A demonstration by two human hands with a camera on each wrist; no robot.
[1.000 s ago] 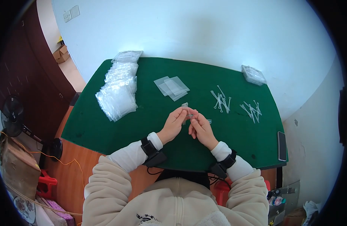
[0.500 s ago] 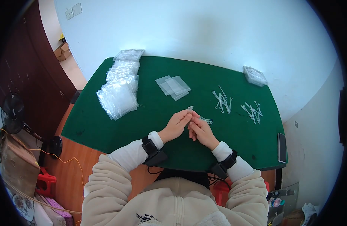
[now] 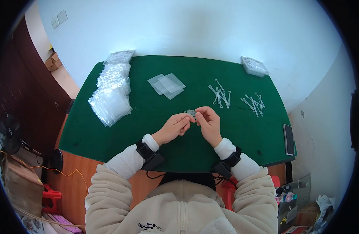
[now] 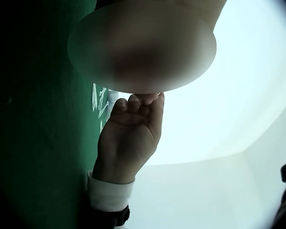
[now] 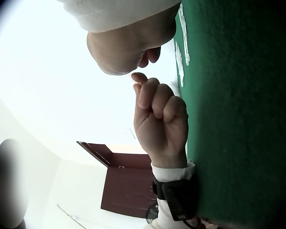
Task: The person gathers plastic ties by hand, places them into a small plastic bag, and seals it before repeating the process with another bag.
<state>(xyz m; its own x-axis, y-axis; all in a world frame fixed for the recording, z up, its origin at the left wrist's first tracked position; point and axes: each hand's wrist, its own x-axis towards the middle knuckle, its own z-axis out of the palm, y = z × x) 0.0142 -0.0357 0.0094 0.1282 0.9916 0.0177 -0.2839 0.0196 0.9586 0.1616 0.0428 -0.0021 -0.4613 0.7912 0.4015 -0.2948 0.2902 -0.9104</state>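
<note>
Both hands meet over the near middle of the table, around a small bundle of thin wire pins with looped ends. My left hand grips it from the left with thumb and forefinger, its other fingers curled under. My right hand pinches the bundle from the right between thumb and fingertips. Part of the bundle is hidden by the fingers. In the left wrist view a blurred patch covers the near hand, and my right hand shows beyond it. The right wrist view has my left hand with curled fingers.
Two loose groups of looped wire pins lie right of the hands. Several clear plastic sleeves lie beyond; a long fanned stack of clear bags fills the left. A clear packet and phone lie near the right edge.
The wire bundle, earlier poking out past the right hand, now shows its looped ends between the hands. The right hand has lifted and turned; the left has lowered slightly. The head view has shifted.
</note>
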